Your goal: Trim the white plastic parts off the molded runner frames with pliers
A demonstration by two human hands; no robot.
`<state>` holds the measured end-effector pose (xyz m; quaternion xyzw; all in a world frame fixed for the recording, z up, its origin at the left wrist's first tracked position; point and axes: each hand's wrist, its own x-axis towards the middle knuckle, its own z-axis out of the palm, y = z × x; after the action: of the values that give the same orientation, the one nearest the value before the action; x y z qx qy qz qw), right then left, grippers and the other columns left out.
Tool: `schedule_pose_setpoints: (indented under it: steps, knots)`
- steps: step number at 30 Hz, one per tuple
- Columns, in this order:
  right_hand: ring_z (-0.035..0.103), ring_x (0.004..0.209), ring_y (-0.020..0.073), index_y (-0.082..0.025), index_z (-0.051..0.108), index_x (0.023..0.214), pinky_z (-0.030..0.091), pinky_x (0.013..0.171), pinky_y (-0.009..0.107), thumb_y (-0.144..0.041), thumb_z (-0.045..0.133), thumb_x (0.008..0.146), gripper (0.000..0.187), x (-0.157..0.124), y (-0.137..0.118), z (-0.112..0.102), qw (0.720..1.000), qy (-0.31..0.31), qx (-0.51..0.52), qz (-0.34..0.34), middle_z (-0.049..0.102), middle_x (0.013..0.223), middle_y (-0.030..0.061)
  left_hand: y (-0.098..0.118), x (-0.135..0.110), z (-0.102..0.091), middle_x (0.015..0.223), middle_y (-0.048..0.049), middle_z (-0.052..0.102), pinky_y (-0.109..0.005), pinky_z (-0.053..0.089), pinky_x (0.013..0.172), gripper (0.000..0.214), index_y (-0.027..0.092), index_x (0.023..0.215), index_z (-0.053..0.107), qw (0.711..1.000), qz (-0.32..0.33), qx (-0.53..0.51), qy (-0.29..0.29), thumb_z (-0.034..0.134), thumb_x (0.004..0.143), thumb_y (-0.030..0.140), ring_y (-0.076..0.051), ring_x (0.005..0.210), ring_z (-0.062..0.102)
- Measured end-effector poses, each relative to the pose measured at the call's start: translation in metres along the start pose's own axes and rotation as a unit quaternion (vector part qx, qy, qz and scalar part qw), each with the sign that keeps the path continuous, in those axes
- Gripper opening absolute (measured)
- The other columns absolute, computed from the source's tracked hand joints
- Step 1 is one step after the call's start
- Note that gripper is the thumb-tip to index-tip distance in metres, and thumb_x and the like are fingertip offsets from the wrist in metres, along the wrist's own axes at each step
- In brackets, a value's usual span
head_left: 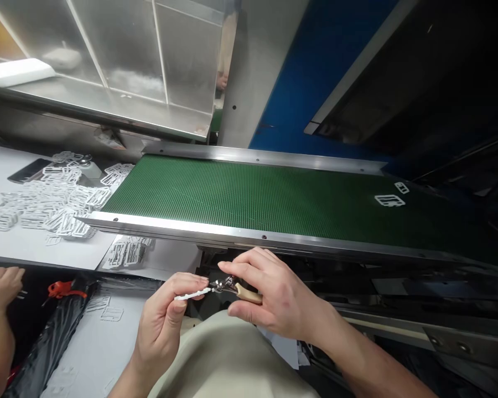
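A small white plastic piece (pixel 191 296) is pinched between thumb and forefinger of the left hand (pixel 164 323), low in front of the body and just below the near rail of the green conveyor belt (pixel 249 196). The right hand (pixel 269 298) is closed around a small pair of cutters (pixel 236 288) with tan handles, whose metal tip is touching the end of the piece.

The piece is judged to be light, thin and fairly stiff, with a smooth surface that could slip and slender bars that could snap if squeezed hard or twisted. It is best held by its edges, close to the end being trimmed, so that little of it can flex.

More white pieces (pixel 45 204) are heaped on the worktop (pixel 8 166) to the left, and two lie far along the belt. Another person's hand (pixel 0 284) is seen at the left edge.
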<state>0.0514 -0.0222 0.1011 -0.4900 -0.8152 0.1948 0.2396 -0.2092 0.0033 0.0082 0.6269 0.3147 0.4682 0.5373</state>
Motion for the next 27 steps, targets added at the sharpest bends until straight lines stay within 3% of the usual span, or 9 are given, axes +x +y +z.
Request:
schedule_pose_setpoints:
  steps: [4,14,27]
  knots:
    - [0.069,0.095,0.0244,-0.017,0.072,0.14,0.056,0.085,0.042,-0.056,0.072,0.107,0.052,0.01,-0.008,-0.002,0.998,-0.009,-0.042,-0.033,0.077,0.111,0.0104,-0.002,0.0,-0.003,0.096,-0.0027,0.08,-0.032,0.058,0.096,0.034,0.03,0.111,0.079,1.0,0.02,-0.017,0.0,0.05,0.114,0.048,-0.022,0.102,0.072]
    - [0.069,0.091,0.0234,-0.02,0.076,0.135,0.053,0.081,0.041,-0.054,0.08,0.101,0.048,0.022,-0.018,-0.004,0.994,-0.049,-0.082,-0.042,0.077,0.105,0.0074,-0.005,-0.001,-0.015,0.106,-0.0016,0.08,-0.03,0.057,0.093,0.033,0.032,0.115,0.077,0.999,0.033,0.026,-0.029,0.048,0.115,0.048,-0.02,0.103,0.073]
    - [0.064,0.08,0.0171,-0.022,0.08,0.126,0.048,0.073,0.034,-0.05,0.08,0.102,0.036,0.03,-0.018,0.005,0.992,-0.023,-0.094,-0.077,0.071,0.094,0.0009,-0.005,-0.002,-0.023,0.105,-0.0013,0.079,-0.025,0.056,0.094,0.033,0.03,0.116,0.075,0.998,0.041,0.045,-0.034,0.046,0.116,0.047,-0.017,0.101,0.074]
